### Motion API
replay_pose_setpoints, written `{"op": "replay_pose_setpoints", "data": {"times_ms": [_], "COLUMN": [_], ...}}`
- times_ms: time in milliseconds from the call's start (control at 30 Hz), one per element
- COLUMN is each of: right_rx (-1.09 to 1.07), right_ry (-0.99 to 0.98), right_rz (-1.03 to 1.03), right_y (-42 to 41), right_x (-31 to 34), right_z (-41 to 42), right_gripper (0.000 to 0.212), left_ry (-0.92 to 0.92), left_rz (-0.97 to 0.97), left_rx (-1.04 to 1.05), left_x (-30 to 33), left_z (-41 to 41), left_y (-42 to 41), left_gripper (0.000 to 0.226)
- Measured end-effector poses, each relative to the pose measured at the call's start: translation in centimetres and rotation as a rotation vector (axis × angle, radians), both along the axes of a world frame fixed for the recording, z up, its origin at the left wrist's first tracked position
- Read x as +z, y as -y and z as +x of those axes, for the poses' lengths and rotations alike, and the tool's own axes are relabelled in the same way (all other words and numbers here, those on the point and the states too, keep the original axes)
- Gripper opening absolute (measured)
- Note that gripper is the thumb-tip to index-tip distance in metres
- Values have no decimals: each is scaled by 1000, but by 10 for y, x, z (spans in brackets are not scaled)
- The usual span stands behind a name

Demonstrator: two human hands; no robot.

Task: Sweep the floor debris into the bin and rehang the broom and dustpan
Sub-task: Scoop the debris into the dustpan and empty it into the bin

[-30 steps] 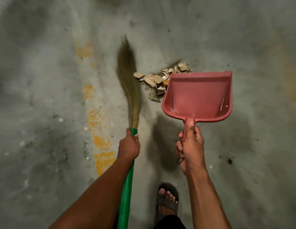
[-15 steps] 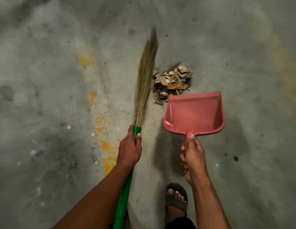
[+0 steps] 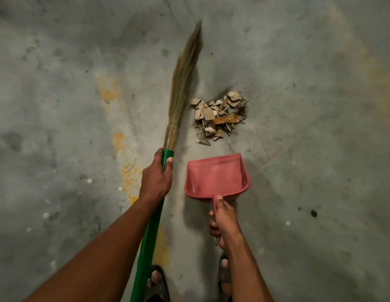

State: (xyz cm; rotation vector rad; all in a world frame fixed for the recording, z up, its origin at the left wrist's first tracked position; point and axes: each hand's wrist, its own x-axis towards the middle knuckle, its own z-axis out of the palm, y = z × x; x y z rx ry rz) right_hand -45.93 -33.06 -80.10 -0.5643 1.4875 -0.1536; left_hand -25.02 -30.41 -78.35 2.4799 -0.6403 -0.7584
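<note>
A grass broom [image 3: 183, 83] with a green handle points away from me, its straw head lying left of a small pile of debris [image 3: 220, 117] made of torn cardboard bits. My left hand [image 3: 155, 175] grips the handle just below the straw. A pink dustpan [image 3: 215, 177] sits low near the floor, its open mouth facing the pile from a short gap on the near side. My right hand [image 3: 224, 221] grips the dustpan's handle, thumb on top.
The floor is stained grey concrete with a worn yellow painted line [image 3: 124, 153] running left of the broom. My sandalled feet [image 3: 157, 282] stand at the bottom edge. Small white specks dot the floor at left. No bin is in view.
The dustpan has drawn back toward me and come lower, away from the pile. The broom head has swung from left of the pile to lean right, beside it.
</note>
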Motion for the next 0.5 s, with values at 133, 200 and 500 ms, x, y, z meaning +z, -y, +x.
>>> {"op": "replay_pose_setpoints", "data": {"times_ms": [133,200,500], "right_rx": [7,1,-101], "right_ry": [-4,-9,-28], "right_rz": [92,114,119], "right_y": [2,5,25], "right_x": [-20,-28,-54], "right_z": [14,22,71], "right_gripper": [35,36,43], "left_ry": [10,8,29], "left_rz": [15,26,78], "left_rx": [-16,-13,-86], "left_x": [1,1,-25], "left_z": [19,29,65], "left_y": [19,25,62], "left_gripper": [47,47,52]}}
